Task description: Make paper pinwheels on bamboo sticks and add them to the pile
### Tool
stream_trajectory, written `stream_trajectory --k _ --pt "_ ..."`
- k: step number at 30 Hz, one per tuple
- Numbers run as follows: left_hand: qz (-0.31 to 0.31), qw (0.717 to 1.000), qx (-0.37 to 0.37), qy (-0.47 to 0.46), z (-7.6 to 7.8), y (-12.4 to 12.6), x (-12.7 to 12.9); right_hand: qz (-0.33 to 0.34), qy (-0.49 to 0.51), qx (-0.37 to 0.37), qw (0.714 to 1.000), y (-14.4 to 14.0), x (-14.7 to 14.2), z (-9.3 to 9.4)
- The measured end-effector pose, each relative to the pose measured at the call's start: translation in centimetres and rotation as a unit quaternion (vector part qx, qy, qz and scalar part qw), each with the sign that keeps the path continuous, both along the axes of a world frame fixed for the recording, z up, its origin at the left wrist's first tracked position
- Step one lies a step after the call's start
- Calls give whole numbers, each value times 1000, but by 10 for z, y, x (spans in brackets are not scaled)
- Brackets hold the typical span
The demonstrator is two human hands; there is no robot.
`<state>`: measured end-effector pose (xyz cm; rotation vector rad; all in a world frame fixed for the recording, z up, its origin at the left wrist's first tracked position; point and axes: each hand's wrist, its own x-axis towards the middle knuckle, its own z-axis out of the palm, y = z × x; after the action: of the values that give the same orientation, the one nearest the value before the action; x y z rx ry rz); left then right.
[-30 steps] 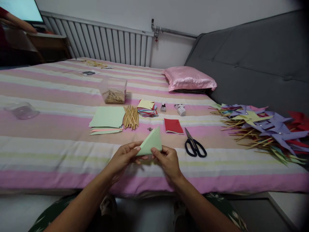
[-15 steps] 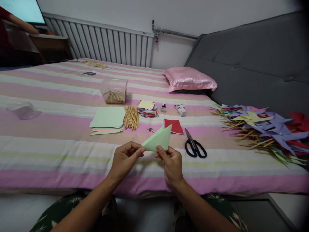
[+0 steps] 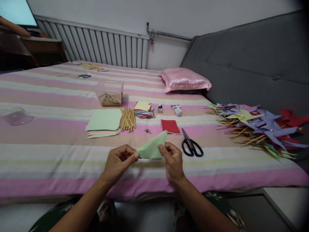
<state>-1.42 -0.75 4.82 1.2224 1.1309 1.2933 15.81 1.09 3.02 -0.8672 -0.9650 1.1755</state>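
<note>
A light green sheet of paper (image 3: 152, 146), folded into a triangle, is held up above the front of the bed between my two hands. My left hand (image 3: 120, 159) pinches its left corner between thumb and fingers. On the right side, my right hand (image 3: 172, 159) grips the paper with the thumb in front and the fingers behind. Just beyond the paper lie a red paper stack (image 3: 170, 126) and a small heap of metal fasteners (image 3: 147, 131). Black-handled scissors (image 3: 191, 146) rest to the right of my right hand.
Green paper sheets (image 3: 103, 120), wooden sticks (image 3: 128, 120), small coloured papers (image 3: 144, 109) and a clear stick box (image 3: 109, 93) sit on the striped bed. Finished paper pinwheels (image 3: 256, 124) pile up at right. A pink pillow (image 3: 184, 80) lies behind. Another person's arm (image 3: 15, 27) shows far left.
The folded green paper has come down slightly and turned, its upper tips now closer together. My right fingers have shifted up along its right edge. The view has swung slightly right.
</note>
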Motion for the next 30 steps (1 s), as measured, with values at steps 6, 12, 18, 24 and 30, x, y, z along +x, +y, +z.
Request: stream_trajectory --k 6,12,18,24,30 --pt "-1 1000 -9 -8 -7 1 -3 -13 -10 30 999 0 0 1" --pt "14 999 -32 -26 -11 3 -1 -44 -14 15 999 0 -1 2" --pt "23 998 -36 -50 -10 4 2 -60 10 -9 998 2 -1 2" --pt "27 996 -46 -75 -6 4 5 -58 22 -19 998 2 -1 -2" --pt "13 994 -59 -87 -2 1 5 -63 39 -42 996 2 -3 -2"
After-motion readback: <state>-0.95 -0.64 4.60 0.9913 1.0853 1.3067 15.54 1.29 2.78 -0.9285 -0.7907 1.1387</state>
